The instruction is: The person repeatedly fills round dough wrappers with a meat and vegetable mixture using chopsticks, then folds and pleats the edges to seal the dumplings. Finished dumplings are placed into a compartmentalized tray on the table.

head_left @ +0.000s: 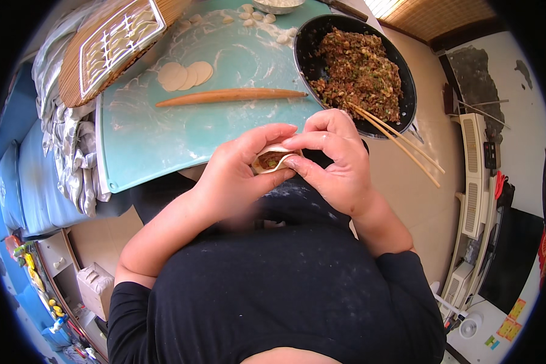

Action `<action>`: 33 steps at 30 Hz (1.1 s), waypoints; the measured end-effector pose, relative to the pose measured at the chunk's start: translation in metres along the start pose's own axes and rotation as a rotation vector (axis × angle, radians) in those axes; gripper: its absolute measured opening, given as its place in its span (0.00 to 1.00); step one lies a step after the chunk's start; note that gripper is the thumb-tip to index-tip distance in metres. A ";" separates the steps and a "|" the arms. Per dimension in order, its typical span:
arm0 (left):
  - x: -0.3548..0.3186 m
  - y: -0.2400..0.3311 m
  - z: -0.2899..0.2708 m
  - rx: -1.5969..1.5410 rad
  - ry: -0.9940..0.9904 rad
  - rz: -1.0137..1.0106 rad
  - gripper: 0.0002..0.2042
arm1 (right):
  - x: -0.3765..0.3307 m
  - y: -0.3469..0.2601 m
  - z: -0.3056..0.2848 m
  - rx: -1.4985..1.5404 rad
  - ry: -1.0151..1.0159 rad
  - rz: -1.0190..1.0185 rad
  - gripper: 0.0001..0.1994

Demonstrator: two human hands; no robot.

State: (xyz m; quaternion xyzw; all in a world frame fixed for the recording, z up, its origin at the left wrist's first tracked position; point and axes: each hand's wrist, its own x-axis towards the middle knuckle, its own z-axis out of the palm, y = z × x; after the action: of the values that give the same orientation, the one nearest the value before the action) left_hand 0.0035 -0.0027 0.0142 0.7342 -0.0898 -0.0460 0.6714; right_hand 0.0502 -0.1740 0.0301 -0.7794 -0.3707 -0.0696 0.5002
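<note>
Between my two hands is a dumpling (272, 160), its pale wrapper folded up around brown and green filling that still shows in the opening. My left hand (239, 161) cups it from the left, thumb below and fingers above. My right hand (337, 151) pinches the wrapper's right edge between thumb and fingers. Just beyond my hands, a wooden rolling pin (230, 96) lies across the floury green mat (142, 142). Several round wrappers (185, 76) overlap behind it. To the right stands a black pan (303, 60) of minced filling (364, 73), with chopsticks (400, 141) resting over its near rim.
At the far left, a white tray (84, 91) of dumplings sits on a round woven mat (68, 73). Small dough pieces (256, 16) lie at the back near a metal bowl (279, 7). Crumpled silvery cloth (67, 133) hangs beside the table's left edge.
</note>
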 end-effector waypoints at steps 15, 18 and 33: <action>0.002 -0.012 0.002 0.056 0.109 0.091 0.17 | -0.005 0.008 0.006 -0.209 0.146 -0.291 0.12; 0.002 -0.015 0.002 0.052 0.127 0.095 0.17 | -0.005 0.008 0.007 -0.185 0.138 -0.262 0.12; 0.001 -0.007 -0.001 -0.445 0.021 -0.144 0.19 | -0.005 0.013 -0.006 -0.128 0.181 -0.191 0.05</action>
State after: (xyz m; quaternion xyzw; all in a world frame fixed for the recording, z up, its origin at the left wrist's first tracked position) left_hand 0.0048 -0.0008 0.0073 0.5729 -0.0177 -0.1050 0.8127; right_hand 0.0565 -0.1850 0.0212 -0.7613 -0.3914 -0.2105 0.4722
